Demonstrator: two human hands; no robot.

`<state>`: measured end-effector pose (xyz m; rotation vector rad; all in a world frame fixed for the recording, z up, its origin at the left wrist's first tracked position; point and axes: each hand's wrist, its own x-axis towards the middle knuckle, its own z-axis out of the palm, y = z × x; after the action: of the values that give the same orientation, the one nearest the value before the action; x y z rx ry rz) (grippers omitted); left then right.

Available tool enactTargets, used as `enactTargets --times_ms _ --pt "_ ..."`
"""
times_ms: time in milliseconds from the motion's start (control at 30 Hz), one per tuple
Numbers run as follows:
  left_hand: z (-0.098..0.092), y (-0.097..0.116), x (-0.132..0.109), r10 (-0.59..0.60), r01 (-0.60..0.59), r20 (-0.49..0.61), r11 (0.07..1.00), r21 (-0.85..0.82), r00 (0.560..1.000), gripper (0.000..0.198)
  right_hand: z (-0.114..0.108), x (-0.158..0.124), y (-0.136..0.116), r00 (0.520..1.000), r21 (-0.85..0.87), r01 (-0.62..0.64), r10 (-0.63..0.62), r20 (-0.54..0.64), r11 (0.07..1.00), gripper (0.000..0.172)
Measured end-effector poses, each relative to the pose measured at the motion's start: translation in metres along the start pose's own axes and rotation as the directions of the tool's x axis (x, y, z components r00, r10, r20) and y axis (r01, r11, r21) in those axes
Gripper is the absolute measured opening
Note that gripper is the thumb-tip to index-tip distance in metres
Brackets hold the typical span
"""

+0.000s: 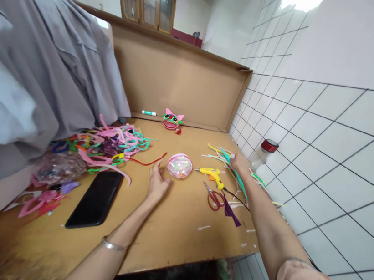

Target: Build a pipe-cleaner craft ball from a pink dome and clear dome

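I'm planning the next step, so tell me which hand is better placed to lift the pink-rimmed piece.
Probably the left hand: it is open, close beside the pink-rimmed piece. The right hand is farther off, at the fuzzy strips, past the glue gun.

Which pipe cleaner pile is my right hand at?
Your right hand is at the smaller pile by the tiled wall, with straighter green and yellow strands; the bigger pile, near the phone, is a largely pink tangle.

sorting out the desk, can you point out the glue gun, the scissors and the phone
Glue gun (211, 172): head view, on its yellow barrel.
Scissors (211, 192): head view, near where blades meet handles.
Phone (95, 200): head view, middle of its black upper face.
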<state>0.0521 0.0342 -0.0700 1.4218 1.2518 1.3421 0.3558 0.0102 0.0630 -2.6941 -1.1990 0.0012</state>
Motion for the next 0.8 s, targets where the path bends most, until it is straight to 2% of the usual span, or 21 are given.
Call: enactTargets --times_ms 167,300,633,800 --pt "-0.001 0.001 0.002 -0.006 0.006 -0.004 1.0 -0.001 1.0 0.073 0.023 0.001 0.021 0.995 -0.064 -0.075 0.079 0.062 0.995 0.038" --pt "-0.001 0.001 0.003 -0.006 0.006 0.003 1.0 -0.012 1.0 0.071 0.027 0.003 0.029 0.992 -0.054 -0.117 0.119 0.047 0.992 0.038" --pt "-0.002 0.014 0.0 -0.041 0.041 -0.007 0.997 -0.06 0.999 0.07 -0.004 -0.007 0.039 0.968 0.029 -0.175 0.177 -0.176 0.984 0.037" --pt "-0.003 0.018 -0.002 0.012 -0.012 0.0 0.999 -0.046 1.0 0.067 -0.02 -0.015 0.035 0.929 0.156 -0.149 0.193 -0.316 0.976 0.031"
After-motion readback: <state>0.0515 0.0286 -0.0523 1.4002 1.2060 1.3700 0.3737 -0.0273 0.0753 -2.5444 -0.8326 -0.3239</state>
